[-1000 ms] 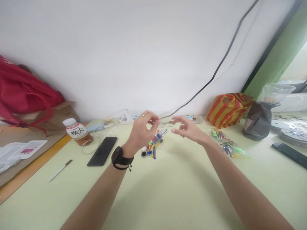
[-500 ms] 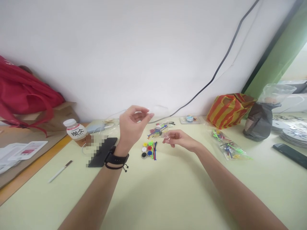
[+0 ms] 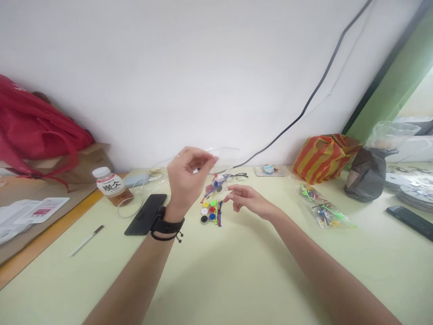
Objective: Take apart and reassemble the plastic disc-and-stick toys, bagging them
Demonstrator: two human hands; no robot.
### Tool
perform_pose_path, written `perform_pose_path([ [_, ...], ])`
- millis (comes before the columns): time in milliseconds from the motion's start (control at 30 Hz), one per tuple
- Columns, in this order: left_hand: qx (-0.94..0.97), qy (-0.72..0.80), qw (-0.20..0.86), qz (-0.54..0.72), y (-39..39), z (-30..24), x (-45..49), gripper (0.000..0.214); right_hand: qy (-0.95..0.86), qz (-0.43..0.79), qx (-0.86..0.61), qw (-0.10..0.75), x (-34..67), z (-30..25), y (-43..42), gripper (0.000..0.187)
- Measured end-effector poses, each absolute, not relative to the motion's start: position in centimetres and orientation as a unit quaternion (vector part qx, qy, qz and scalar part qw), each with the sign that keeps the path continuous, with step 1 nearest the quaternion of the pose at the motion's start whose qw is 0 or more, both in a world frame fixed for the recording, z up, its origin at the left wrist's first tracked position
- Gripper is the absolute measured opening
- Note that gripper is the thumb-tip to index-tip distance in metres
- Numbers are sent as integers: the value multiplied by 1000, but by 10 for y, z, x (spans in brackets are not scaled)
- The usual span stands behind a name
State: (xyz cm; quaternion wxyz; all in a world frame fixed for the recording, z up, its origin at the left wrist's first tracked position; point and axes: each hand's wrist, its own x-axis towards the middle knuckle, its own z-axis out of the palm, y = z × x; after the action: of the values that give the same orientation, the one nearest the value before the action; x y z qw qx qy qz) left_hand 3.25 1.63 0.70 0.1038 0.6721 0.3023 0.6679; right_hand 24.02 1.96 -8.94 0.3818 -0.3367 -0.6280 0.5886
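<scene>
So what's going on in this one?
A person at a pale green table pinches what looks like a clear plastic bag in the raised left hand. The right hand is lower, fingers curled; whether it holds anything can't be made out. Between the forearms, coloured discs sit in two columns beside thin coloured sticks. More coloured pieces show just beyond them, and two bagged sets lie off to the right.
</scene>
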Motion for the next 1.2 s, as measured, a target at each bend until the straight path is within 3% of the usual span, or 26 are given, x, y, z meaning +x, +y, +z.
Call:
perform_pose_path([
  [267,646,313,105,688,18,5,33,14,-628,556,-341,424,235,-91,23,40],
  [467,595,302,49,744,20,1,35,8,-585,584,-316,466,238,-99,27,37],
  [633,614,310,78,722,20,-4,41,7,-566,579,-316,494,244,-94,27,27],
  [800,686,300,125,652,15,-9,50,4,-556,579,-269,532,238,-78,22,43],
  [1000,707,276,156,632,12,-14,57,1,-525,556,-292,575,229,-76,20,8],
  [1200,700,272,132,647,11,-20,61,5,-495,502,-319,633,228,-76,23,12],
])
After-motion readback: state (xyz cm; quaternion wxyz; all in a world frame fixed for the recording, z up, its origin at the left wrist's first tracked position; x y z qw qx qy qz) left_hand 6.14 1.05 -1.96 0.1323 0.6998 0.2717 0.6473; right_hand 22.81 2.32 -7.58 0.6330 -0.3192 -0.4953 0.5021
